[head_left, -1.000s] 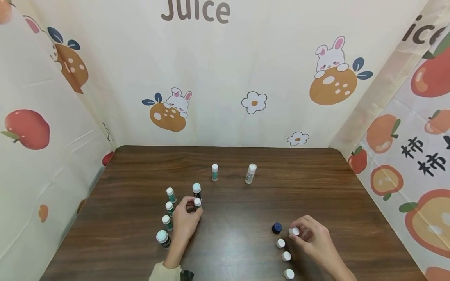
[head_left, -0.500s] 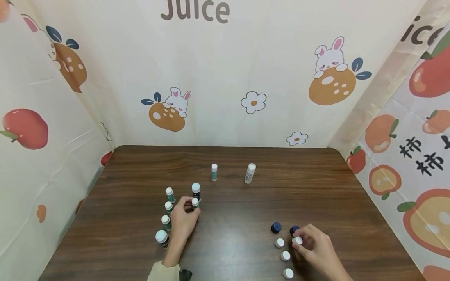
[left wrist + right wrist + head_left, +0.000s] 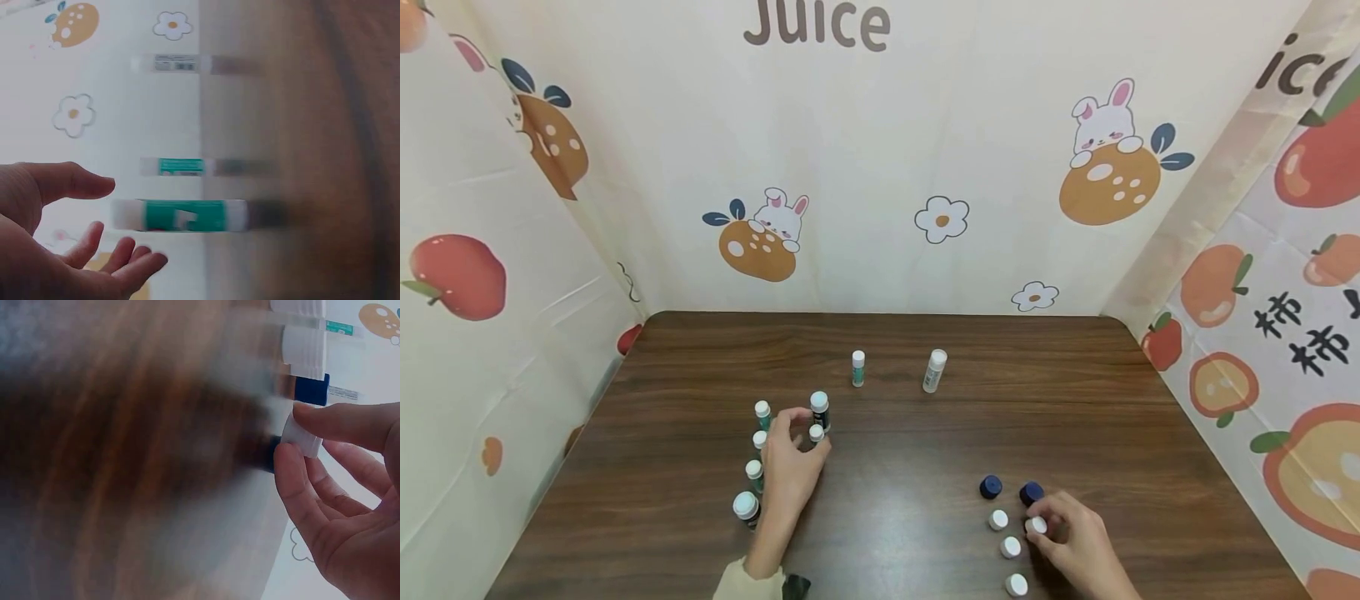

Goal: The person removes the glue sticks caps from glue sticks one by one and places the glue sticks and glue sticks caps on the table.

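Observation:
In the head view my left hand (image 3: pixel 793 467) is around a small white-capped glue stick (image 3: pixel 817 433). The left wrist view shows its thumb and fingers spread, apart from a green-labelled glue stick (image 3: pixel 184 215). Just behind stands a darker stick with a white cap (image 3: pixel 820 408). My right hand (image 3: pixel 1078 542) pinches a small white cap (image 3: pixel 302 435) between thumb and index finger, low over the table at the right. Two dark blue caps, one nearer the left (image 3: pixel 991 487) and one beside the fingertips (image 3: pixel 1032 493), sit behind it.
A column of white-capped sticks (image 3: pixel 754 472) stands left of my left hand. Several white caps (image 3: pixel 1011 547) line up left of my right hand. Farther back stand a green glue stick (image 3: pixel 858 368) and a white one (image 3: pixel 935 371). Printed curtains surround the wooden table (image 3: pixel 895 467).
My left fingers have spread away from the glue stick, which now stands slightly farther left. My right hand has drawn the white cap nearer to me, uncovering the second blue cap.

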The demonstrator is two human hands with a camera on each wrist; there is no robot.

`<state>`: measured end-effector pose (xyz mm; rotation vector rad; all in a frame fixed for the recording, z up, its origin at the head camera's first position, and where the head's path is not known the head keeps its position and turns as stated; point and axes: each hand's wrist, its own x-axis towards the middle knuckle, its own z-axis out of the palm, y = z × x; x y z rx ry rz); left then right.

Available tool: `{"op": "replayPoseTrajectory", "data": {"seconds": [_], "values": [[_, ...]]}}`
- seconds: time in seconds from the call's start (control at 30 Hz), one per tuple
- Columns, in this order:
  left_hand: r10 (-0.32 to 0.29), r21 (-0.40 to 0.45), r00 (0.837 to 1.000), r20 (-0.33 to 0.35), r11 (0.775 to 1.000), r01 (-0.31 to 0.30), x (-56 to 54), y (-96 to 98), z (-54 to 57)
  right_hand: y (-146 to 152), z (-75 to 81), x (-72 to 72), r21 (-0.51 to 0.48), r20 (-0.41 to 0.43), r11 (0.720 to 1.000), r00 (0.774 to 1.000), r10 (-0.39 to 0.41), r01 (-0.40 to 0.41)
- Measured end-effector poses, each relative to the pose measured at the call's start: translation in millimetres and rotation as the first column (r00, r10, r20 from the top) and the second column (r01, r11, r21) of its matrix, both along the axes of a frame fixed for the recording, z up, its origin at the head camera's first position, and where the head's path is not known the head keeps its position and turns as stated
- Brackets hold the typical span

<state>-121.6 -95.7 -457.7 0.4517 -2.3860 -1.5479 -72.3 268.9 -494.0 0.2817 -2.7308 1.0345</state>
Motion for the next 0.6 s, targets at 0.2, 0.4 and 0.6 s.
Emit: {"op": "replayPoseTrajectory", "data": {"seconds": [0.2, 0.4, 0.6], "values": [[-0.008, -0.074, 0.987, -0.162, 0.997, -0.004, 4.0, 11.4, 25.8, 0.4, -3.6, -0.3, 0.006, 0.001, 1.0, 1.0, -0.009, 0.009], [-0.042, -0.048, 0.953, -0.299, 0.998, 0.029, -5.6, 25.2, 34.4, 0.3, 9.2, 1.4, 0.074, 0.098, 0.996, 0.994, -0.056, 0.049], [-0.062, 0.013, 0.945, -0.32, 0.997, 0.07, -19.2, 37.3, 30.5, -5.2, 30.0, 3.2, 0.106, 0.175, 0.992, 0.981, -0.089, 0.071]]}}
